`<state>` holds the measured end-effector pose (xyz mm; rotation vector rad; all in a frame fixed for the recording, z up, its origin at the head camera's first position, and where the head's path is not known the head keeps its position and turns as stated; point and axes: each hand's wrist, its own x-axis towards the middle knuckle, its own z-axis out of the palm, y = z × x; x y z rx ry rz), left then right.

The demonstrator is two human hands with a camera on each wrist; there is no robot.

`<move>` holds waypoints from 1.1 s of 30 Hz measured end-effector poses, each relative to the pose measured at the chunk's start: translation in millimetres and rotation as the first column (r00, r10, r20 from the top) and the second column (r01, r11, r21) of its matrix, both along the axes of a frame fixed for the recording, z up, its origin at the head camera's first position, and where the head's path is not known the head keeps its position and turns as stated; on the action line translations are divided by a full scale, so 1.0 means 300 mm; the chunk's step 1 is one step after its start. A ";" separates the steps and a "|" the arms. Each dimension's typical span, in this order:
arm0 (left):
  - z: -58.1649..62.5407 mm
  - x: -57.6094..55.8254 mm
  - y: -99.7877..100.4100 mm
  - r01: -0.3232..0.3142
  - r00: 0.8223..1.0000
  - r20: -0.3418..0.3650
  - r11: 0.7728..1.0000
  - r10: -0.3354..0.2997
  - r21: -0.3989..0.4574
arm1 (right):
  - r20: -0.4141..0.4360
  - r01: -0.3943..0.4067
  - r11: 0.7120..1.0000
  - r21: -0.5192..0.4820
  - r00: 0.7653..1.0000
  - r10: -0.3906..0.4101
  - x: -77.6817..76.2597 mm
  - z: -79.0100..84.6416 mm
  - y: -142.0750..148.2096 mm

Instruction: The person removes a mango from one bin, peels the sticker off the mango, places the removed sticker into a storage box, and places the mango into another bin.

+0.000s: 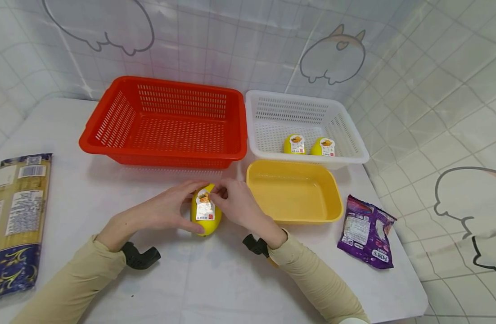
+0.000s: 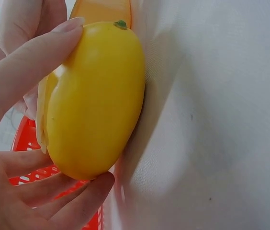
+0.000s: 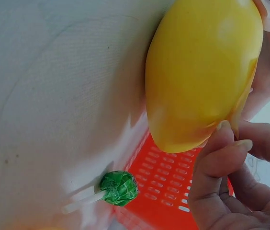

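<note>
White table (image 1: 232, 279), left hand (image 1: 159, 211) gripping yellow mango (image 1: 206, 220), right hand (image 1: 237, 207) pinching its label (image 1: 205, 208)

Three views on one spot of the tabletop (image 1: 215, 288)

The head camera looks forward and down from above, taking in the whole tabletop to the tiled wall; the left wrist camera sits low and very close, facing along the left hand (image 2: 10, 143) at the yellow fruit (image 2: 94, 100); the right wrist camera, equally near, faces it from the opposite side; all three share the fruit and the red basket (image 1: 167, 121) behind it
</note>
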<state>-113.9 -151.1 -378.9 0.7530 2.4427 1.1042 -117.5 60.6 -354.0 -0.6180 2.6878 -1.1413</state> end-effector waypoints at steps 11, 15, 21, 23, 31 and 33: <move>-0.002 -0.003 -0.004 -0.010 1.000 0.018 1.000 0.010 0.008 | -0.015 0.003 0.999 -0.042 1.000 -0.003 0.006 0.002 0.000; -0.004 -0.004 -0.005 -0.009 1.000 0.027 1.000 0.008 0.024 | 0.001 0.005 0.999 -0.045 1.000 -0.005 0.009 0.010 -0.001; -0.007 -0.003 -0.006 -0.022 0.999 0.029 1.000 0.023 -0.008 | 0.030 0.019 0.997 -0.073 0.999 -0.017 0.013 0.029 0.004; -0.007 -0.003 -0.007 -0.021 1.000 0.020 1.000 0.022 -0.015 | 0.032 0.014 0.997 -0.078 0.999 -0.012 0.016 0.037 0.006; -0.008 -0.006 -0.009 -0.015 1.000 0.019 1.000 0.015 0.014 | 0.032 0.034 0.995 -0.094 0.999 -0.031 0.017 0.060 0.017; -0.008 -0.005 -0.008 -0.018 0.999 0.026 1.000 0.018 0.013 | 0.043 0.039 0.995 -0.097 0.998 -0.034 0.017 0.064 0.020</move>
